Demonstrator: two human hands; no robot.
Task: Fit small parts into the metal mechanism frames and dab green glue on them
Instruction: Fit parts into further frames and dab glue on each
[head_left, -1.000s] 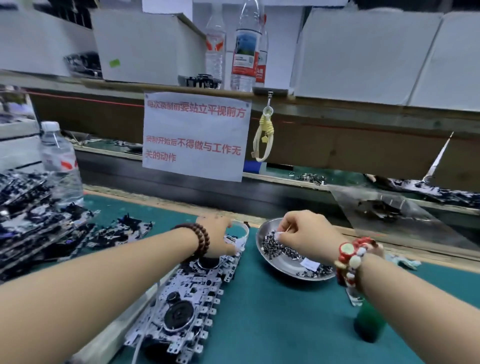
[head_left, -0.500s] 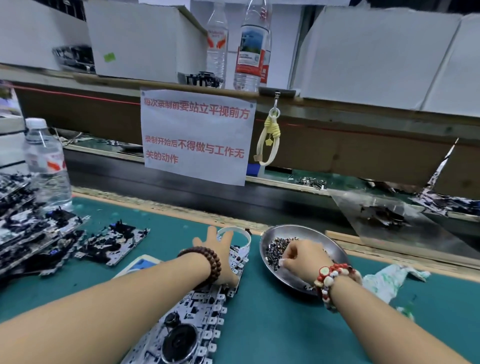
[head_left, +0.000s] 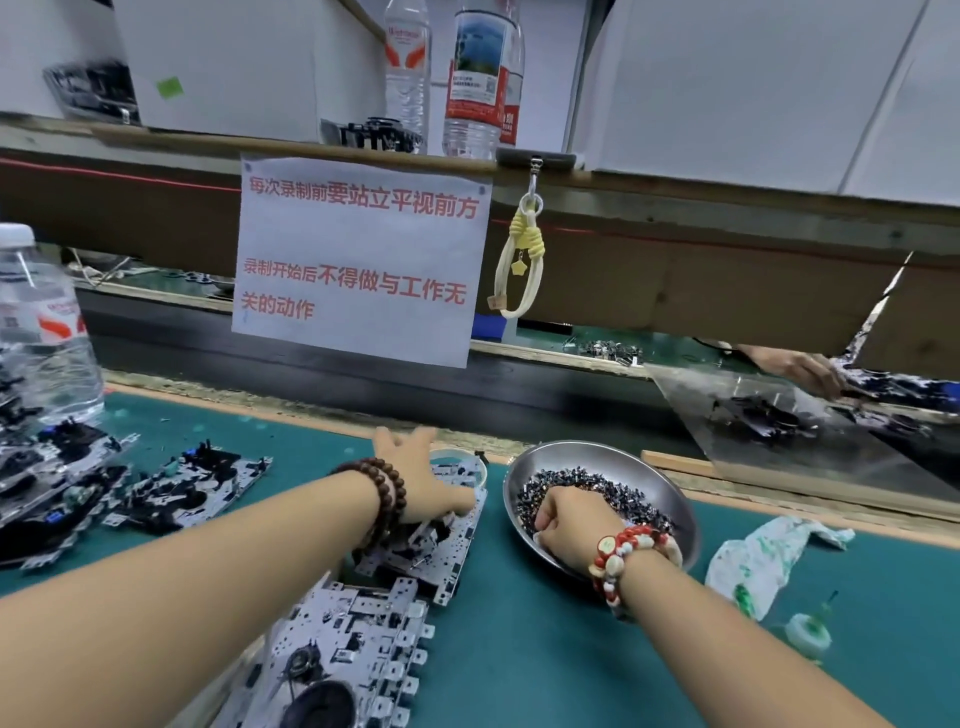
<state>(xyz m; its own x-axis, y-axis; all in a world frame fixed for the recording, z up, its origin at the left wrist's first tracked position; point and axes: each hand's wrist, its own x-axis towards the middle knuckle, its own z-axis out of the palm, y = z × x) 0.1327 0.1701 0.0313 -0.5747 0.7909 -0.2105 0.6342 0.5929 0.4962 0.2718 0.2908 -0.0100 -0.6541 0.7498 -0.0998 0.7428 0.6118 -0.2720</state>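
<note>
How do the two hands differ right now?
The left hand lies open, fingers spread, on a metal frame; the right hand is curled, digging into the small parts in the steel dish. The left wrist wears dark brown beads, the right red and white ones. Both arms are bare.

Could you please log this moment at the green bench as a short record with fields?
left hand: left hand rests with spread fingers on the silver metal mechanism frame
right hand: right hand is curled in the round steel dish, on the small dark parts; whether it pinches one is hidden
glue: small green-stained glue bottle lies untouched on the green mat
stage: picking parts
</note>
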